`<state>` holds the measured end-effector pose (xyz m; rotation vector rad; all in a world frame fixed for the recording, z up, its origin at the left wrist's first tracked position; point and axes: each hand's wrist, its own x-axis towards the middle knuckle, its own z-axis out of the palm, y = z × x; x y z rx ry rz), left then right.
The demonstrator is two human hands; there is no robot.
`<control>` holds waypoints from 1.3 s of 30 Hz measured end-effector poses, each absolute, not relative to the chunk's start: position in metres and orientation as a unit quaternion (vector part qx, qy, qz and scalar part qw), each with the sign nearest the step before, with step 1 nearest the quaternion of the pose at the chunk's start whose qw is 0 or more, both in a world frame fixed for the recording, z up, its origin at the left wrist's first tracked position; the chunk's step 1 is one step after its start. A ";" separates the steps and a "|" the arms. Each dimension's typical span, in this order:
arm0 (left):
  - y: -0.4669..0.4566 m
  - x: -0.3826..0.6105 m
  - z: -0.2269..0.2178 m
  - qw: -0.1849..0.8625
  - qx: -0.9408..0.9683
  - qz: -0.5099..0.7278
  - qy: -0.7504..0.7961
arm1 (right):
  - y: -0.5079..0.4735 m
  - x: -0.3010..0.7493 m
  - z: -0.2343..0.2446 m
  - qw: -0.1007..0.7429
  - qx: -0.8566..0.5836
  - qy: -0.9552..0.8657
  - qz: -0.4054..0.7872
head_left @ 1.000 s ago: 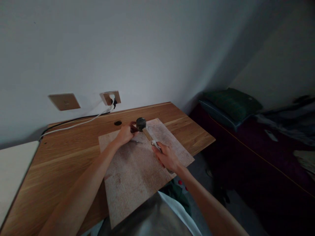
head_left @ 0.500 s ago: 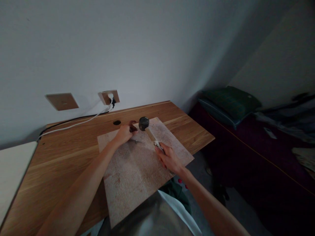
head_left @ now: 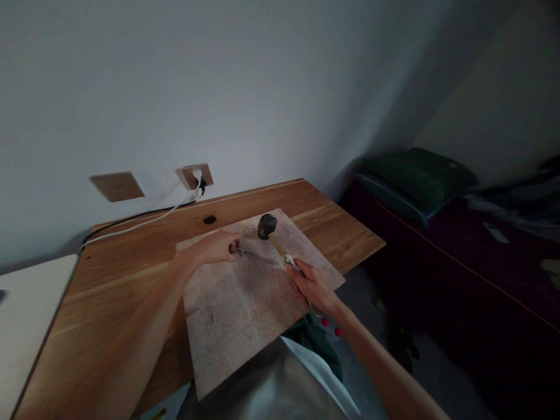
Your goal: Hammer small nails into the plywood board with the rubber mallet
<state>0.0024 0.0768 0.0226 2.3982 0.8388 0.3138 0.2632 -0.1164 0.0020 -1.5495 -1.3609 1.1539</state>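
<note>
My right hand (head_left: 311,284) is closed around the handle of a rubber mallet (head_left: 267,227). The mallet's black head is over the far part of a mottled pinkish-brown board (head_left: 227,326), and its pale wooden handle slants toward me. Over the same board, left of the mallet head, my left hand (head_left: 219,246) is curled with its fingertips pinched at a small, thin metal piece (head_left: 240,251). That piece has a narrow tip pointing right; the fingers hide the rest, so its kind is unclear.
The board lies on a wooden desk (head_left: 126,297) against the wall. Behind it are a cable hole (head_left: 209,220), a white cable (head_left: 144,221) and a wall socket (head_left: 198,176). A white panel (head_left: 37,315) borders the left, a bed with a green pillow (head_left: 420,175) the right.
My left hand has come nearer, its fingers closing at the small metal piece that lay in front of it. The mallet has shifted slightly right and toward me.
</note>
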 end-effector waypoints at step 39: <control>0.104 -0.011 -0.013 0.284 0.848 0.273 0.354 | -0.116 0.263 0.000 0.394 -0.612 -0.520 0.447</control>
